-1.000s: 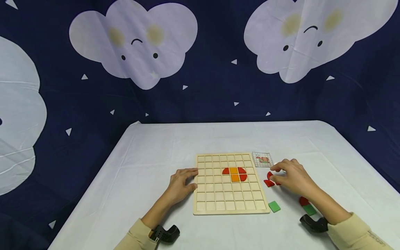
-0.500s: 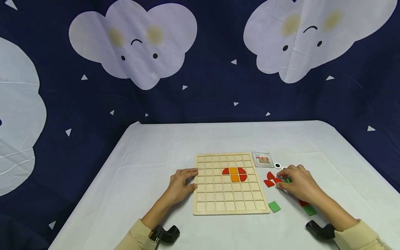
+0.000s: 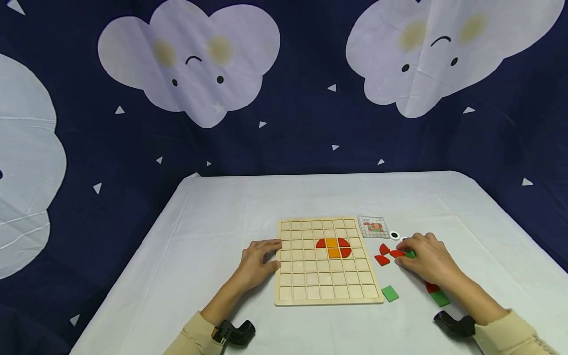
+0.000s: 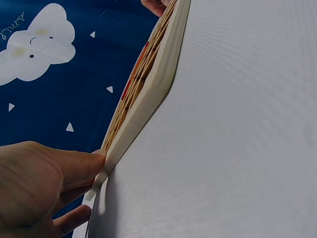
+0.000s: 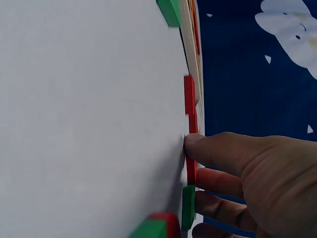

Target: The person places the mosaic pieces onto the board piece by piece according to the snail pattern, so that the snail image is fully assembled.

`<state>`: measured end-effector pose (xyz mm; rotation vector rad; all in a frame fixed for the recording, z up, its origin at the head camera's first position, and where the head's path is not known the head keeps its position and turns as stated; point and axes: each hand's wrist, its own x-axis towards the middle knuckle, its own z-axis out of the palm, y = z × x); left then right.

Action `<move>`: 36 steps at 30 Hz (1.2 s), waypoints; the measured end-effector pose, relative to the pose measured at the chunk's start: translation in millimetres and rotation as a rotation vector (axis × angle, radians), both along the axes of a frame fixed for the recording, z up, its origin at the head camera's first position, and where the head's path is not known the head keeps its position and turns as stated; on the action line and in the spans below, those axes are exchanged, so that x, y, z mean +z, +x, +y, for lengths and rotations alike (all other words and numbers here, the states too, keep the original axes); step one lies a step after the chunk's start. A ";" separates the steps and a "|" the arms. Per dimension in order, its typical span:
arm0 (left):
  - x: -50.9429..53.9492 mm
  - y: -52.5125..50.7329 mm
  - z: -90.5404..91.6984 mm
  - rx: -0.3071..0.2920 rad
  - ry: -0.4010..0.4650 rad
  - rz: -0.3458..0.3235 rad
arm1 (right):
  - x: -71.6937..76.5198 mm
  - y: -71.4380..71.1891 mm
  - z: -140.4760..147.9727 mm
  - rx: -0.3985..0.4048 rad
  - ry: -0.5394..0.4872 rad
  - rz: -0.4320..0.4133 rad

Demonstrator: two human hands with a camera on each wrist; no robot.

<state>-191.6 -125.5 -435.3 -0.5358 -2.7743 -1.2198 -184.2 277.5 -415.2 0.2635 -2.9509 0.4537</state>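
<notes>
Head view shows the left hand (image 3: 257,264), thumb and fingers parted, touching the gridded wooden board's (image 3: 306,293) left edge; the right hand (image 3: 426,257) bends thumb and forefinger round a red piece (image 3: 397,253) right of the board. Script (image 4: 12,26) on the backdrop (image 4: 59,94) is unreadable; the card (image 3: 373,227) bears a small printed picture.

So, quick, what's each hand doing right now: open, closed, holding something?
Left hand: open, touching the board.
Right hand: thumb and fingers at a red piece; whether gripping it cannot be told.
</notes>
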 end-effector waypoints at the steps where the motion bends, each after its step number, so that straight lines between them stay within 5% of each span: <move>1: 0.2 0.1 0.1 0.001 0.001 -0.001 | 0.1 -0.5 1.8 -0.004 -0.003 -0.002; 36: -0.8 -0.2 0.2 0.005 0.004 0.000 | -2.5 -3.3 7.9 -0.002 -0.033 0.016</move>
